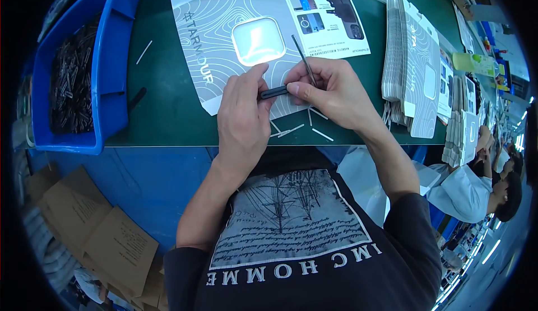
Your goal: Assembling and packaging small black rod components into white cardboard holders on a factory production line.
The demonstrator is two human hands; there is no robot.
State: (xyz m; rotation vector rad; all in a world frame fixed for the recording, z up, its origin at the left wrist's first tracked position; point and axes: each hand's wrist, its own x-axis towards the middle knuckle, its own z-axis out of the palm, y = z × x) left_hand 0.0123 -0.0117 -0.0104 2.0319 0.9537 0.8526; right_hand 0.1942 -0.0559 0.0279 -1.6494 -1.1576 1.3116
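Note:
A small black bar-shaped piece (273, 92) is held between both hands over a flat grey-and-white printed carton (216, 42). My left hand (244, 115) pinches its left end, fingers bent. The thumb and forefinger of my right hand (336, 89) grip its right end. From that same hand a thin dark rod (303, 56) sticks up and away; its lower part is hidden by the fingers. Just beyond my left fingertips lies the carton's rounded window (259, 41), shiny with clear film. Several thin white strips (322, 135) are scattered near the table's front edge.
A blue bin (115, 59) of small black parts (73, 81) stands at the left. One dark piece (137, 98) lies beside it. Stacked folded cartons (395, 53) stand at the right, with more beyond. Brown cardboard (120, 244) sits below left. Another person (465, 193) is at the far right.

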